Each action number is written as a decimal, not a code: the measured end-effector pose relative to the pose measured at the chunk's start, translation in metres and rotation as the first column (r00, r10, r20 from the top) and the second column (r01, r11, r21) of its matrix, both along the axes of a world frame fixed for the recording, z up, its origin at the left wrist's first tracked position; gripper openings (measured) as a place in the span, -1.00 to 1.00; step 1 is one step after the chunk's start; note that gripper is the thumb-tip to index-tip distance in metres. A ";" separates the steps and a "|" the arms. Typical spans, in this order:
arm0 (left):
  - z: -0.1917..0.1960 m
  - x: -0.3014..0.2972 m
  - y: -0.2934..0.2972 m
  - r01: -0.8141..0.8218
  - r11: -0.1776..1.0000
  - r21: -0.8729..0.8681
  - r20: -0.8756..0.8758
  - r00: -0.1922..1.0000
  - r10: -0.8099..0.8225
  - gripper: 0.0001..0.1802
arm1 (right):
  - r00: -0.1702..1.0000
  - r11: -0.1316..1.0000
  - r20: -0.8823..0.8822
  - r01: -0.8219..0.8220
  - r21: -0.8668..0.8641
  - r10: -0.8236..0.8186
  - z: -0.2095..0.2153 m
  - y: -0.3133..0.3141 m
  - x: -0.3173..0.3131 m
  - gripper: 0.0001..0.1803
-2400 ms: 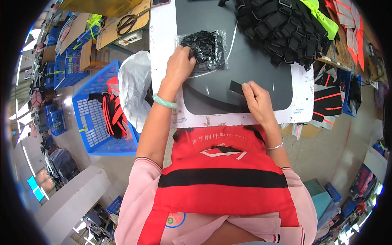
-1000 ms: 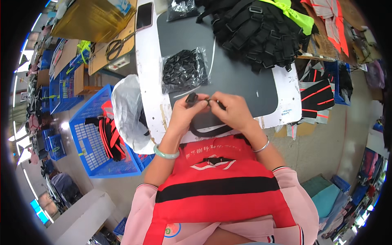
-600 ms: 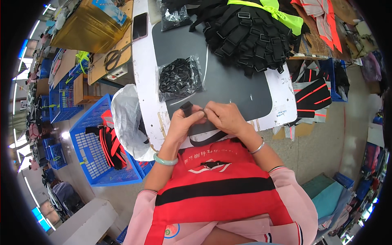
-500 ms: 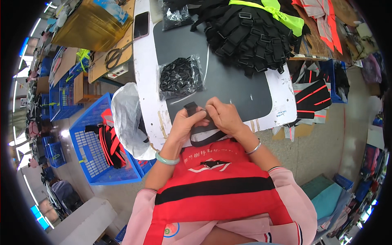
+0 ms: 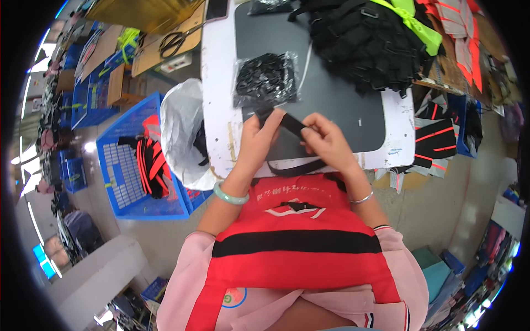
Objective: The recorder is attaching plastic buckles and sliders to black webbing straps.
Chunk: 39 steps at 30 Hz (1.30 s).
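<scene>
A black webbing strap (image 5: 292,126) stretches between my two hands over the near part of the table. My left hand (image 5: 261,132) pinches one end, close to the clear bag of small black plastic parts (image 5: 266,79). The fingers of my right hand (image 5: 327,139) are closed on the strap a little to the right and nearer to me. From there the strap's slack loops down to the table's front edge, above my red apron (image 5: 298,270). At the far right of the table lies a large pile of black straps (image 5: 364,49) with buckles, tied with a neon yellow band (image 5: 415,27).
Left of the table stand a white sack (image 5: 185,132) and a blue crate (image 5: 118,182) with black and orange strips. Scissors (image 5: 175,43) lie on a wooden board beside a phone (image 5: 216,9). Orange-striped black pieces (image 5: 436,138) are stacked at the right.
My hands have moved apart, drawing a length of strap straight between them. My view has shifted, so the tabletop things sit higher and farther right in the picture.
</scene>
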<state>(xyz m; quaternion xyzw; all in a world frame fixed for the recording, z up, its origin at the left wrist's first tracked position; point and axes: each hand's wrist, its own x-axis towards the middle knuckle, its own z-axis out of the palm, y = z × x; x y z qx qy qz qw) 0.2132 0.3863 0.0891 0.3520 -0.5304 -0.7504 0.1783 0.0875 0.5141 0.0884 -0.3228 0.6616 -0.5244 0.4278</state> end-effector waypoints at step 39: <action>0.019 0.012 0.003 0.362 0.686 -0.631 0.191 0.930 -0.315 -0.60 | 0.982 0.985 -0.078 0.174 -0.015 -0.174 0.023 0.029 -0.032 -0.76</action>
